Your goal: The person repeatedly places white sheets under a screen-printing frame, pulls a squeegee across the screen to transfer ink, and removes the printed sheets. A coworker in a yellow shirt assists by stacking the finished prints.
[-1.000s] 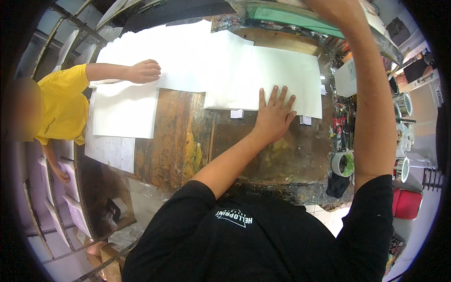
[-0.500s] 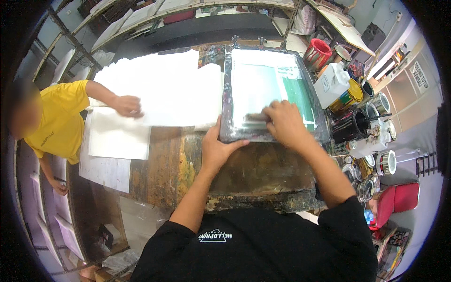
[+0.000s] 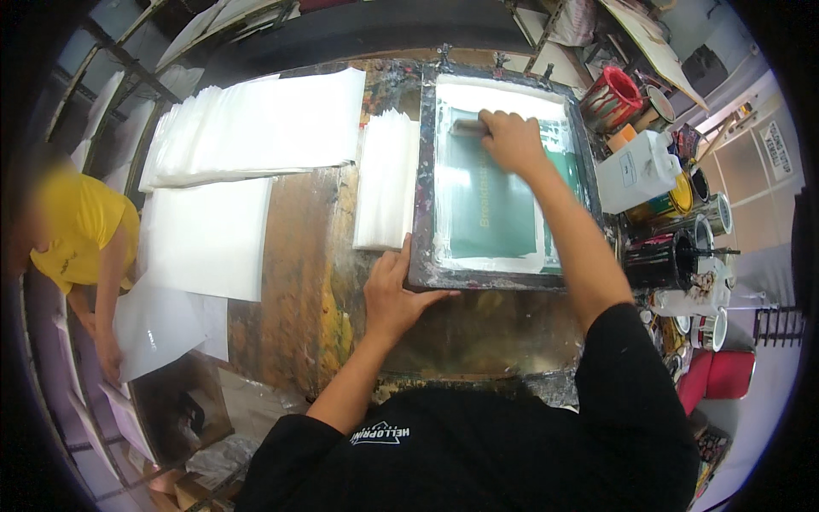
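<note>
A dark-edged screen-printing frame lies on the table in front of me. White ink rims its green mesh. In my right hand is a squeegee, gripped over the far left part of the mesh; my fingers cover part of it. My left hand braces the frame's near left corner, thumb along the near edge and forefinger up the side, spread apart. Just left of the frame stands a narrow stack of white paper.
A large fanned paper stack and a white sheet lie further left. A co-worker in a yellow shirt bends beside a translucent sheet. Ink cans and a white jug crowd the right side.
My right hand and the squeegee have gone from the frame's near end to its far end, and more green mesh shows. The co-worker's arm has left the paper stack for the lower left.
</note>
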The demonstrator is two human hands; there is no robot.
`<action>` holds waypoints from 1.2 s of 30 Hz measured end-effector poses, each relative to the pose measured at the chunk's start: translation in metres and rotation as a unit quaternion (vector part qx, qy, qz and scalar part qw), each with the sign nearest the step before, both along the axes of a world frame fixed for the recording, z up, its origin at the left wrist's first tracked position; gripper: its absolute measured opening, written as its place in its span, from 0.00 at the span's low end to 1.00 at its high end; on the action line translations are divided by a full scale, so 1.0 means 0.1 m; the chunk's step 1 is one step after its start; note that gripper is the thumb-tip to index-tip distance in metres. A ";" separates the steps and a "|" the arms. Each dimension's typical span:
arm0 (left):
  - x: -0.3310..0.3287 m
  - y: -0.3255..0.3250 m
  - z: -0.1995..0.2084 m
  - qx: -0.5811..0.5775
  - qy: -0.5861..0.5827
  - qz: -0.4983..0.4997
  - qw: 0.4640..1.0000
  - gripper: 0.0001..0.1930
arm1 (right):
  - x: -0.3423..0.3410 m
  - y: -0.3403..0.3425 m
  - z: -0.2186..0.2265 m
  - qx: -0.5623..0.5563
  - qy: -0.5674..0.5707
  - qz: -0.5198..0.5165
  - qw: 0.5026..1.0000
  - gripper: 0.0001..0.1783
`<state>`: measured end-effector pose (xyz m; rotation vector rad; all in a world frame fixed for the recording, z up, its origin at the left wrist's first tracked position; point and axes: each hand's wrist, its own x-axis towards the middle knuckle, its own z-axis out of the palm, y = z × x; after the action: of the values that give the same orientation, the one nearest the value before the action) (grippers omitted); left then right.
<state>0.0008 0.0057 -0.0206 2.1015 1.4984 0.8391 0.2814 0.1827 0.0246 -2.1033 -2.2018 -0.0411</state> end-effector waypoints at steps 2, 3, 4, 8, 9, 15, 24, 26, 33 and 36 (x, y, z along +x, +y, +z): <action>-0.01 0.00 -0.03 0.010 -0.018 -0.006 1.000 0.59 | 0.17 0.41 0.12 -0.065 0.027 0.015 0.997 0.19; -0.02 -0.01 -0.04 0.003 -0.023 -0.008 1.000 0.60 | 0.22 0.58 0.17 -0.072 0.038 0.023 0.996 0.20; -0.01 -0.01 -0.06 0.007 -0.041 -0.012 0.999 0.60 | 0.25 0.68 0.18 -0.080 0.050 0.030 0.995 0.21; -0.02 -0.03 -0.06 0.016 -0.065 -0.020 0.998 0.59 | 0.21 0.55 -0.12 0.048 -0.011 0.038 0.998 0.20; -0.02 -0.04 -0.04 0.017 -0.058 -0.019 0.998 0.58 | 0.15 0.42 -0.12 0.047 -0.011 0.041 0.998 0.19; 0.00 -0.04 -0.01 -0.001 -0.071 -0.020 0.997 0.57 | -0.28 -1.18 0.22 0.018 -0.008 0.059 0.998 0.20; 0.31 0.22 0.88 -0.009 -0.288 0.019 0.957 0.50 | -0.57 -1.72 1.20 0.267 -0.009 0.040 0.963 0.31; 0.36 0.42 0.93 0.140 -0.449 -0.082 0.879 0.43 | -0.52 -1.43 1.48 0.351 -0.007 0.060 0.934 0.33; -0.06 0.52 0.10 0.113 0.158 0.105 0.975 0.16 | -0.45 -1.02 2.06 0.306 0.037 0.035 0.951 0.37; -0.03 0.55 0.00 0.105 0.166 0.114 0.974 0.12 | -0.41 -0.94 2.22 0.305 0.065 0.034 0.949 0.40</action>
<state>-0.0020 0.0609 -0.0207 2.3446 1.9277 0.7836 0.2404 0.0891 0.2463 -1.6350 -1.8592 -0.4958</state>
